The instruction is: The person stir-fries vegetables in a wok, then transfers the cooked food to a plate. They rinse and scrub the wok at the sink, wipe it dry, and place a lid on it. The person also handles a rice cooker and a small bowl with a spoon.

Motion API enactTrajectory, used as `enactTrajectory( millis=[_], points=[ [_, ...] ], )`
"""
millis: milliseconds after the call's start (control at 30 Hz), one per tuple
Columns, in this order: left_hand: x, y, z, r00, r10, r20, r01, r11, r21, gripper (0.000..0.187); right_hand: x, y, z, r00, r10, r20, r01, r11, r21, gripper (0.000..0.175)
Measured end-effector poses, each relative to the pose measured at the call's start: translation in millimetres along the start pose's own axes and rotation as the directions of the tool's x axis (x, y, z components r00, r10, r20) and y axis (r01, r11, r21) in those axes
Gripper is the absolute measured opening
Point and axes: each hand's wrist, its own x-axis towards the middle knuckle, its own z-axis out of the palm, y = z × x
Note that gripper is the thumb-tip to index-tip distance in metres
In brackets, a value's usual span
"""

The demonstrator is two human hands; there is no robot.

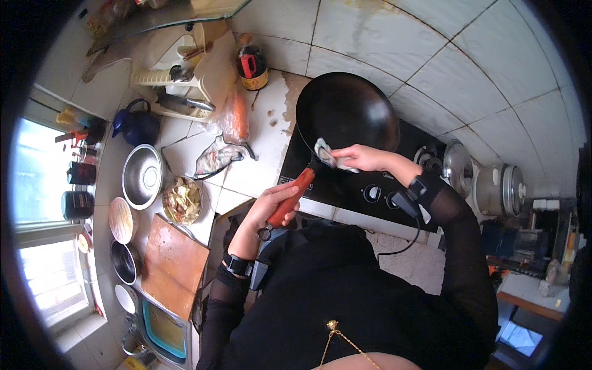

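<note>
A dark wok [347, 111] sits tilted over the black glass cooktop [296, 152], its round bowl towards the tiled wall. My left hand [276, 203] is closed around the wok's reddish wooden handle [291, 199], which has a metal ring at its end. With my right hand [365, 158] I press a crumpled pale cloth [325, 151] against the near rim of the wok, close to where the handle joins. Part of the cloth lies under the fingers and is hidden. Both wrists wear dark straps with small devices.
Left of the cooktop lie a patterned cloth [219, 156] and a bagged carrot [239, 115]. Beyond are a dish rack [203, 88], a steel bowl [143, 176], a bowl of food pieces [182, 201] and a wooden cutting board [175, 263]. Lidded pots [495, 189] stand at right.
</note>
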Motion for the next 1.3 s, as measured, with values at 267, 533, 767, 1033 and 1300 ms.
enactTrajectory(
  millis=[267,533,767,1033,1300],
  points=[
    [7,2,-5,0.995,-0.013,0.099,0.009,0.999,0.04,0.052,-115,-26,34,0.991,0.075,-0.113,0.046,0.6,0.799,0.034],
    [5,7,-32,0.974,-0.118,0.194,0.114,0.993,0.029,0.062,-148,6,158,0.858,0.297,-0.419,0.267,0.439,0.858,0.028],
    [21,-31,-102,0.988,0.038,-0.149,0.082,0.687,0.722,0.05,-148,6,217,0.726,0.49,-0.483,0.092,0.627,0.774,0.027],
    [22,-96,-136,0.952,0.266,0.152,-0.216,0.23,0.949,0.076,-147,12,225,0.664,0.388,-0.639,0.09,0.807,0.584,0.034],
    [6,-136,54,0.837,0.269,0.477,-0.541,0.542,0.643,0.08,-121,4,221,0.744,0.062,-0.665,0.347,0.815,0.465,0.048]
  ],
)
